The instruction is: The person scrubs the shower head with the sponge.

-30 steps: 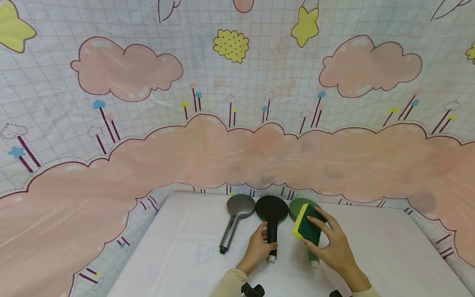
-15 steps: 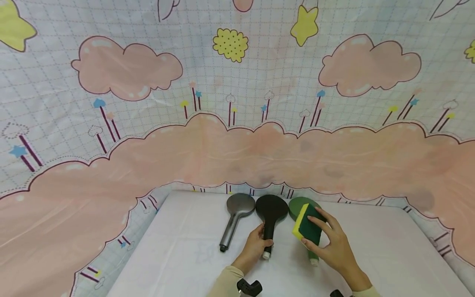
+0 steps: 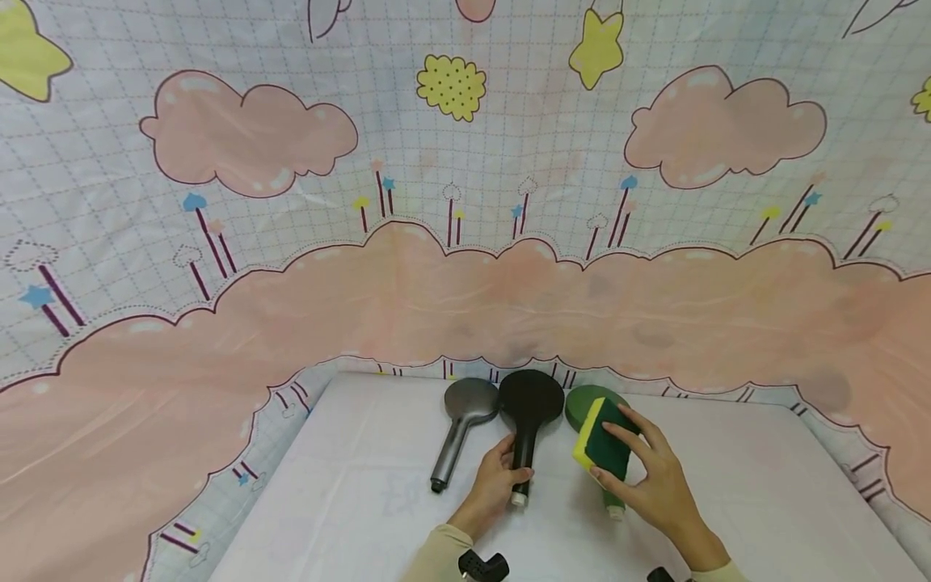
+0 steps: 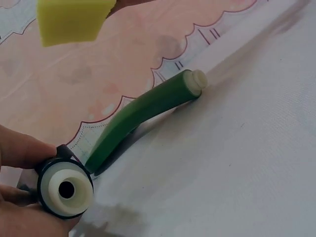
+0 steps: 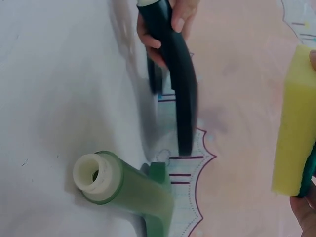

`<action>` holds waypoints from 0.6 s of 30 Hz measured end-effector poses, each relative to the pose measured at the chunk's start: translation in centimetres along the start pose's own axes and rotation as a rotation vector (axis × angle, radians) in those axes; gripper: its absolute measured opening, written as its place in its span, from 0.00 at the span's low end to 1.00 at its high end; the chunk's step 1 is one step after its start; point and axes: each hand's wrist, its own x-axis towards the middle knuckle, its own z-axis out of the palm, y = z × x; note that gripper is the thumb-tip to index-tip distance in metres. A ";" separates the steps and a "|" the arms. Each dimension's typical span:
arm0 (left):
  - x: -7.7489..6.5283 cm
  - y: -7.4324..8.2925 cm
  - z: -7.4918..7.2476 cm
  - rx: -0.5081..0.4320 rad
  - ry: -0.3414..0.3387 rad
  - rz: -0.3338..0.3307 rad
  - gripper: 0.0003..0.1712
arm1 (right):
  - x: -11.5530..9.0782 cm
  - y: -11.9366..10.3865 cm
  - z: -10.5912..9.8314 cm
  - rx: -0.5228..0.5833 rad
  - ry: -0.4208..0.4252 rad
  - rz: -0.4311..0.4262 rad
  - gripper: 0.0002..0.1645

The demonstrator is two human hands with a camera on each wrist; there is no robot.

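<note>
OK, your L hand [image 3: 490,489] is wrapped round the handle [image 3: 524,446] of the black shower head [image 3: 532,398], which looks raised off the desk [image 3: 356,509] nr its far edge, btwn the grey shower head [image 3: 471,402] & the green shower head [image 3: 580,406]. Your R hand [image 3: 658,489], approx half-spread, pinches the sponge [image 3: 609,449] above the green one. For control, grip firmly, hold the head clear of both neighbours & squeeze the sponge lightly, so it prob won't buckle.

The left grip [image 3: 493,483] is curled while the right grip [image 3: 653,480] pinches.
</note>
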 end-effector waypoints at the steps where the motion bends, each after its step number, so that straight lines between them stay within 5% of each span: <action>1: -0.1 0.2 0.0 -0.009 -0.002 0.000 0.46 | 0.1 -0.1 0.0 -0.001 0.001 -0.002 0.42; 7: -0.5 1.3 -0.3 -0.046 -0.001 0.008 0.48 | 0.4 -0.6 -0.1 0.025 0.013 -0.009 0.43; 18: -1.2 2.9 -0.3 0.112 0.108 0.092 0.42 | 1.0 -1.6 -0.1 0.031 0.000 -0.016 0.44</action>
